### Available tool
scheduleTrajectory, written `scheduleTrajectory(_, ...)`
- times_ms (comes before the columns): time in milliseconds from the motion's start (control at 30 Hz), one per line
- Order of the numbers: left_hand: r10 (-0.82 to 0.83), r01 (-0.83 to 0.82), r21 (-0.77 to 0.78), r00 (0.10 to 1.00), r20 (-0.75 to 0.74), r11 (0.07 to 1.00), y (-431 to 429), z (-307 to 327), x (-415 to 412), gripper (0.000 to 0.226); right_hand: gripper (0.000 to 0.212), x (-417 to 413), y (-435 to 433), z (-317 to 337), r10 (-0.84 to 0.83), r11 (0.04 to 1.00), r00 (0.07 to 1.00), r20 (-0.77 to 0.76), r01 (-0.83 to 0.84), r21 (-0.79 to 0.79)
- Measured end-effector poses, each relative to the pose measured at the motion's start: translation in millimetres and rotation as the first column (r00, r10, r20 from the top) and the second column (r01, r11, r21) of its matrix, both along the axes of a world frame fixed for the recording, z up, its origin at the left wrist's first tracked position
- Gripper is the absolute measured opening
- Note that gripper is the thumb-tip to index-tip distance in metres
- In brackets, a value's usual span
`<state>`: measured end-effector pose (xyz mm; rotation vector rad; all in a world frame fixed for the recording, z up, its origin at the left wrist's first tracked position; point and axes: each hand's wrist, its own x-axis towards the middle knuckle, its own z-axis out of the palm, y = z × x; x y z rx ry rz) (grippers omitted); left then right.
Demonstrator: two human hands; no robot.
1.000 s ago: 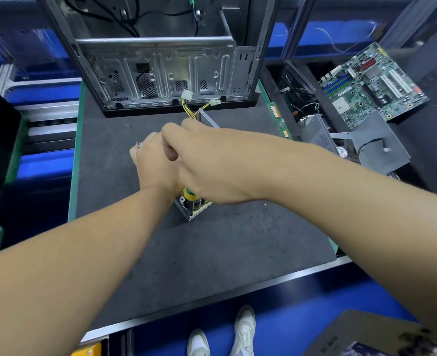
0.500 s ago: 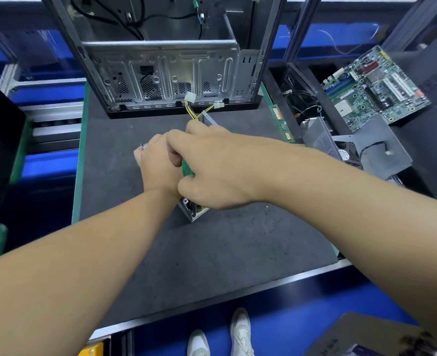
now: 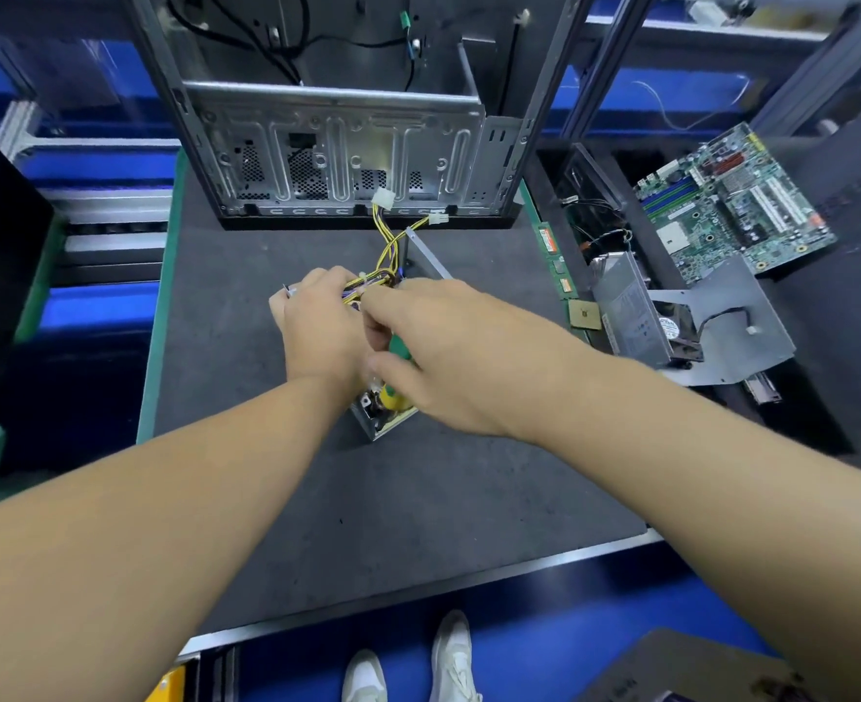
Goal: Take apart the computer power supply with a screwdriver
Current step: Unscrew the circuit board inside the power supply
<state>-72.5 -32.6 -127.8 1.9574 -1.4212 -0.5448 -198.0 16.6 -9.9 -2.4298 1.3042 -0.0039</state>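
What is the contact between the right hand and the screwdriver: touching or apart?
Touching. The head view shows the right hand with fingers and thumb curled round the green handle of the screwdriver.

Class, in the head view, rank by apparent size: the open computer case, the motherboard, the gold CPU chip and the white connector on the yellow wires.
1. computer case
2. motherboard
3. CPU chip and white connector: both small and look much alike, so I will not rank them.
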Motion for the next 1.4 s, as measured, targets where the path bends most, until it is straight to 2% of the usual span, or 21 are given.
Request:
scheduleTrajectory(200, -0.011, 0.011, 0.015, 1.0, -0.001, 1.0, 0, -5, -5, 0.046, 0.008, -35, 10, 11, -0.154, 0.985, 0.969, 0.191, 0.165, -0.043)
scheduleTrajectory(367, -0.058, 0.067, 0.081, 0.992, -0.115, 0.994, 5, 7, 2, 0.044, 0.008, -55, 25, 16, -0.203, 0.979, 0.963, 0.175, 0.202, 0.026)
scheduleTrajectory(433, -0.033, 0.036, 0.084, 0.999, -0.035, 0.996, 18, 17, 10, 0.048, 0.009, -65, 31, 19, -0.249, 0.968, 0.943, 0.219, 0.246, 0.038)
scheduleTrajectory(467, -0.06, 0.059, 0.016, 0.998, 0.033, 0.998, 30, 22, 15, 0.052, 0.01, -72, 34, 22, -0.28, 0.959, 0.925, 0.255, 0.279, 0.04)
scheduleTrajectory(533, -0.259, 0.282, -0.176, 0.955, 0.145, 0.943, 60, 30, 27, 0.048, 0.012, -87, 35, 34, -0.328, 0.941, 0.888, 0.321, 0.337, 0.03)
scheduleTrajectory(600, -0.485, 0.524, -0.198, 0.848, 0.212, 0.829, 91, 32, 30, 0.042, 0.014, -100, 36, 50, -0.354, 0.928, 0.866, 0.353, 0.373, 0.017)
scheduleTrajectory(633, -0.563, 0.59, -0.138, 0.805, 0.188, 0.796, 103, 33, 27, 0.043, 0.015, -105, 36, 57, -0.358, 0.924, 0.859, 0.365, 0.381, 0.011)
scheduleTrajectory(700, -0.623, 0.625, -0.005, 0.779, 0.07, 0.781, 115, 36, 12, 0.057, 0.015, -112, 36, 72, -0.368, 0.918, 0.845, 0.388, 0.397, 0.007)
scheduleTrajectory(767, -0.589, 0.591, 0.007, 0.805, -0.064, 0.807, 114, 39, -9, 0.063, 0.016, -118, 36, 84, -0.379, 0.913, 0.829, 0.412, 0.406, 0.023)
scheduleTrajectory(800, -0.574, 0.576, -0.015, 0.811, -0.112, 0.817, 111, 42, -19, 0.056, 0.016, -121, 37, 89, -0.379, 0.913, 0.821, 0.428, 0.407, 0.028)
scheduleTrajectory(900, -0.591, 0.588, -0.062, 0.801, -0.092, 0.807, 105, 58, -46, 0.011, 0.014, -135, 38, 100, -0.378, 0.91, 0.808, 0.452, 0.414, 0.021)
scheduleTrajectory(933, -0.591, 0.585, -0.087, 0.8, -0.1, 0.807, 103, 62, -53, 0.008, 0.014, -142, 37, 102, -0.377, 0.909, 0.807, 0.454, 0.418, 0.012)
scheduleTrajectory(1000, -0.602, 0.592, -0.115, 0.794, -0.088, 0.798, 99, 70, -67, 0.024, 0.014, -160, 37, 105, -0.385, 0.904, 0.805, 0.451, 0.427, 0.01)
scheduleTrajectory(1033, -0.615, 0.606, -0.11, 0.784, -0.081, 0.788, 97, 72, -74, 0.024, 0.014, -171, 36, 107, -0.397, 0.901, 0.805, 0.441, 0.433, 0.02)
scheduleTrajectory(1100, -0.662, 0.663, -0.024, 0.745, -0.076, 0.749, 94, 71, -92, 0.02, 0.013, -199, 35, 110, -0.432, 0.884, 0.798, 0.419, 0.466, 0.024)
scheduleTrajectory(1167, -0.672, 0.684, 0.127, 0.729, -0.132, 0.718, 92, 65, -116, 0.021, 0.014, -232, 34, 115, -0.472, 0.854, 0.783, 0.405, 0.521, -0.013)
scheduleTrajectory(1333, -0.509, 0.642, 0.358, 0.762, -0.401, 0.678, 79, 51, -226, 0.024, 0.017, -302, 33, 123, -0.517, 0.823, 0.797, 0.313, 0.563, -0.074)
scheduleTrajectory(1400, -0.549, 0.667, 0.434, 0.745, -0.378, 0.606, 74, 49, -266, 0.017, 0.016, -318, 31, 121, -0.52, 0.827, 0.807, 0.281, 0.557, -0.071)
